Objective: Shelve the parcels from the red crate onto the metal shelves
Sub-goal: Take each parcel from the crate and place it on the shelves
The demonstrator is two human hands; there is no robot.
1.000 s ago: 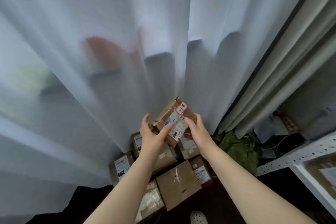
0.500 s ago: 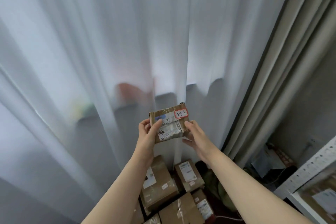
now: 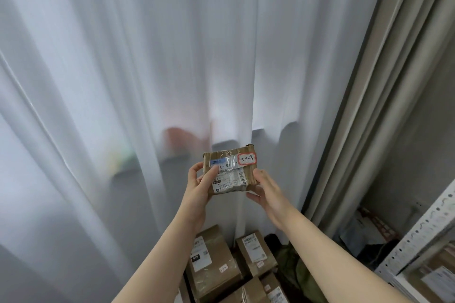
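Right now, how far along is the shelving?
Done: one labelled parcel seemingly lies on the metal shelf at lower right. In hand: the left hand and right hand hold a small parcel marked 3-1-8 up before the curtain, not yet shelved. Left: at least four boxed parcels piled below.

Two arms in view, cut off by the lower edge. Left forearm (image 3: 170, 251): bare along all that shows, slender, smooth. Right forearm (image 3: 330, 251): bare likewise, looks broader toward the frame corner. Left grip (image 3: 200, 187): bare, slim fingers, rounded thumb tip. Right grip (image 3: 268, 192): bare, slim fingers. Nails too small to judge. Upper arms and trunk out of frame.
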